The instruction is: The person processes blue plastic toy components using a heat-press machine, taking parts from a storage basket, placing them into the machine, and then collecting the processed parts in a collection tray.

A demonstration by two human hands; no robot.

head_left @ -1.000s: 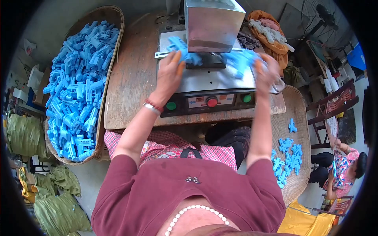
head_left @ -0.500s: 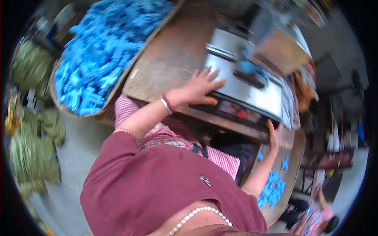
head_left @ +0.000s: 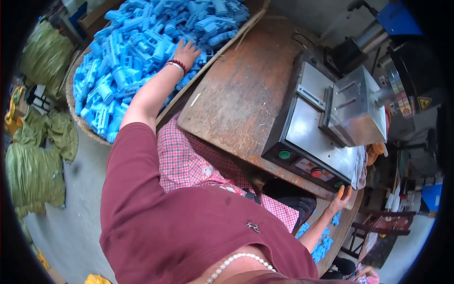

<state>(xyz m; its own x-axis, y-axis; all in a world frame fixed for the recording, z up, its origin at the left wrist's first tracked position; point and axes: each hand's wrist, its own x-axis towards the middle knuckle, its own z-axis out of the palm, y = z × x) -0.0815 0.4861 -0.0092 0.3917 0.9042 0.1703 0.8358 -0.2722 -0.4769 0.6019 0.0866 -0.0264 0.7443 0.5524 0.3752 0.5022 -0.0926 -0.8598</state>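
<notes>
My left hand (head_left: 186, 54), fingers apart, reaches onto the heap of light-blue moulded plastic parts (head_left: 137, 52) that fills a wide woven basket (head_left: 75, 106). No part shows clearly in its grasp. Beside the front right corner of a bench-top press machine (head_left: 312, 128) is my right hand (head_left: 338, 200). Its fingers are stretched out, with orange covers on them, close to a green button (head_left: 338, 185). I cannot tell whether they touch it. The machine has a flat metal bed, a second green button (head_left: 284, 155), a red button (head_left: 316, 172) and a box-shaped metal head (head_left: 362, 111).
The machine stands on a worn wooden table (head_left: 227, 90). More blue parts (head_left: 321, 246) lie on a lower surface at right, past my right forearm. Green sacks (head_left: 35, 175) stand on the floor at left. A person in pink (head_left: 366, 274) is partly visible at lower right.
My left hand has moved from the machine's front left side, up and left to the blue parts. My right hand stays at the machine's right corner. The view has shifted and sharpened.
</notes>
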